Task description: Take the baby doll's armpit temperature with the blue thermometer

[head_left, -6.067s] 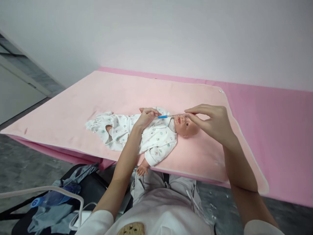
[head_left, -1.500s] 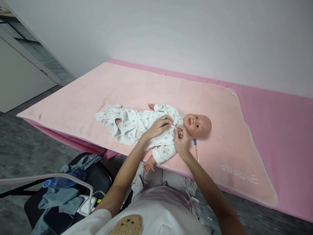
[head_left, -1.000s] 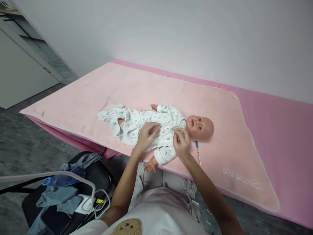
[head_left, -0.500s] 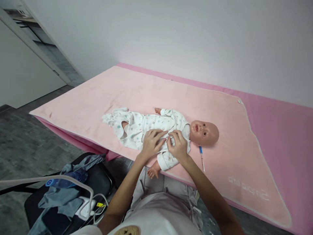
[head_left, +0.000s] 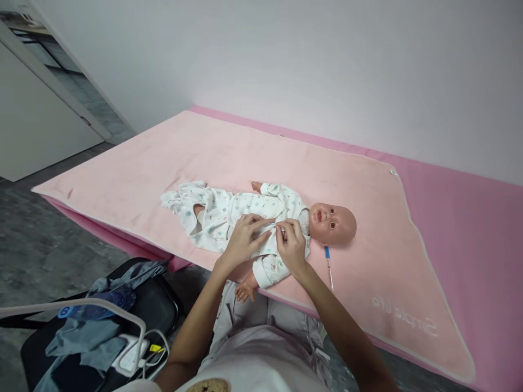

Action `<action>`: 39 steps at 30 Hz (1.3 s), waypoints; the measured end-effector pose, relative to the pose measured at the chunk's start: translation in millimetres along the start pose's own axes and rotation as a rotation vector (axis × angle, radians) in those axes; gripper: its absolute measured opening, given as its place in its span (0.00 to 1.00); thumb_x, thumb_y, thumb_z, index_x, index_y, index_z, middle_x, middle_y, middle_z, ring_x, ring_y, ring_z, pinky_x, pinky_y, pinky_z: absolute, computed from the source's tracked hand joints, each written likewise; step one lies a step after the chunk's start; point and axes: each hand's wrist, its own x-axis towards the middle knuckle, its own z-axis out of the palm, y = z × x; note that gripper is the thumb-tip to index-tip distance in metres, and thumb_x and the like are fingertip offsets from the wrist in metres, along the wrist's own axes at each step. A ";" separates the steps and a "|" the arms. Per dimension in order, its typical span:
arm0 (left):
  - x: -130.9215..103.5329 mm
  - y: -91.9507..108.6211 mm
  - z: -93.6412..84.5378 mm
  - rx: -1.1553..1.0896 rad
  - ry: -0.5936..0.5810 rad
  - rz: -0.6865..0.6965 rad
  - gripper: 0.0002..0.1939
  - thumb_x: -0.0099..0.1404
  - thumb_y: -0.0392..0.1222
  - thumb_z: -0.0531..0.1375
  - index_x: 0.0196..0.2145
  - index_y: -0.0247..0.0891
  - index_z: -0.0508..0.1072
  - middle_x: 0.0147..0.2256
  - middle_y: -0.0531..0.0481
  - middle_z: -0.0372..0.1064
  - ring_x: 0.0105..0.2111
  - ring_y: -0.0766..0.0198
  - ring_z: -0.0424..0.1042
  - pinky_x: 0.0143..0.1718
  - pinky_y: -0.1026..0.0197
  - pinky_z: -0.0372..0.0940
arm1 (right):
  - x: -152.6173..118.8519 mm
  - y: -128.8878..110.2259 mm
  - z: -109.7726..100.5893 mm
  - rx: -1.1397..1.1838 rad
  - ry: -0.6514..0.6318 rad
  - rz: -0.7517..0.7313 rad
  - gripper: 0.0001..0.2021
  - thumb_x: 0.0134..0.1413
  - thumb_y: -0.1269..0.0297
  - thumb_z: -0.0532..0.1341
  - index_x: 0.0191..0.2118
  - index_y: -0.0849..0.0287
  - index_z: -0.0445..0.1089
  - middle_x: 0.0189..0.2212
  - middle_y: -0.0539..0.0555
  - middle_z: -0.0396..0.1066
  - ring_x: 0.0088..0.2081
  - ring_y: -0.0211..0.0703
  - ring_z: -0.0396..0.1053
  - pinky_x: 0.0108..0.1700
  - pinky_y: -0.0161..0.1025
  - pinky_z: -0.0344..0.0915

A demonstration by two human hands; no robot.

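Observation:
A bald baby doll point(head_left: 333, 224) lies face up on a pink mat point(head_left: 368, 272), its head to the right. It wears a white patterned outfit point(head_left: 212, 209). My left hand point(head_left: 247, 237) rests on the doll's chest, its fingers bent and thumb apart from them, with nothing visible in it. Just right of it, my right hand point(head_left: 291, 242) pinches at the front of the outfit; the fingertips meet the cloth, and what lies between them is too small to make out. A thermometer with a blue end point(head_left: 327, 253) lies on the mat below the doll's head.
A black chair point(head_left: 157, 305) at the lower left holds grey cloth point(head_left: 84, 337), a blue bottle point(head_left: 98, 305), a white device point(head_left: 128, 354) and cables. A pale tube arches over the chair. The white wall point(head_left: 306, 65) stands behind the bed.
The whole view has shifted slightly, so the doll and mat appear further left. My right hand's fingers are drawn closer together over the chest. My left hand stays at the same part of the outfit.

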 end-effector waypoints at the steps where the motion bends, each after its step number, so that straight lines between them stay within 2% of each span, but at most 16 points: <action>1: 0.8 0.7 -1.1 0.000 -0.001 0.001 0.17 0.65 0.46 0.54 0.51 0.49 0.68 0.41 0.48 0.65 0.42 0.58 0.64 0.46 0.54 0.59 | 0.0 0.5 0.3 0.002 0.002 -0.003 0.08 0.59 0.69 0.52 0.38 0.59 0.68 0.34 0.55 0.65 0.35 0.38 0.67 0.34 0.34 0.66; 5: 0.6 3.4 1.2 0.036 0.030 0.002 0.15 0.65 0.45 0.53 0.49 0.46 0.69 0.42 0.48 0.65 0.42 0.58 0.64 0.45 0.54 0.60 | -0.7 2.0 1.2 0.007 0.011 -0.025 0.09 0.59 0.68 0.53 0.38 0.58 0.70 0.32 0.54 0.66 0.32 0.36 0.66 0.34 0.34 0.65; 11: -6.3 -2.4 22.1 0.209 0.169 0.046 0.13 0.65 0.43 0.53 0.45 0.42 0.71 0.42 0.45 0.67 0.43 0.57 0.64 0.44 0.54 0.59 | -1.3 1.8 1.6 -0.006 0.011 -0.035 0.09 0.58 0.69 0.53 0.38 0.58 0.71 0.30 0.53 0.67 0.29 0.36 0.66 0.33 0.33 0.65; 16: -9.4 -9.2 31.1 0.165 0.235 0.048 0.13 0.65 0.44 0.53 0.45 0.42 0.72 0.41 0.46 0.67 0.42 0.58 0.64 0.44 0.54 0.58 | 0.4 -0.1 -0.2 -0.007 0.007 -0.033 0.10 0.57 0.70 0.53 0.37 0.58 0.71 0.29 0.53 0.68 0.30 0.36 0.66 0.33 0.33 0.65; 22: -8.1 -8.0 31.8 0.225 0.223 0.029 0.13 0.66 0.44 0.51 0.45 0.41 0.71 0.41 0.45 0.66 0.39 0.57 0.62 0.42 0.54 0.56 | 2.7 -1.1 -1.0 0.001 -0.009 -0.039 0.10 0.57 0.70 0.53 0.37 0.58 0.72 0.29 0.53 0.69 0.29 0.36 0.66 0.33 0.33 0.65; 31: -2.2 -3.2 35.4 0.381 0.142 -0.009 0.15 0.68 0.44 0.46 0.42 0.37 0.69 0.38 0.43 0.65 0.38 0.54 0.61 0.37 0.53 0.54 | 3.9 -1.2 -0.3 0.025 -0.006 -0.028 0.10 0.57 0.69 0.52 0.38 0.59 0.71 0.30 0.53 0.71 0.28 0.36 0.66 0.34 0.34 0.65; 39: 0.0 -0.8 24.2 0.318 0.058 0.041 0.14 0.68 0.46 0.48 0.44 0.38 0.67 0.39 0.45 0.63 0.39 0.56 0.62 0.39 0.55 0.55 | 1.9 -0.8 -0.3 0.040 0.015 -0.032 0.09 0.57 0.71 0.53 0.38 0.60 0.70 0.30 0.53 0.70 0.30 0.36 0.67 0.35 0.33 0.65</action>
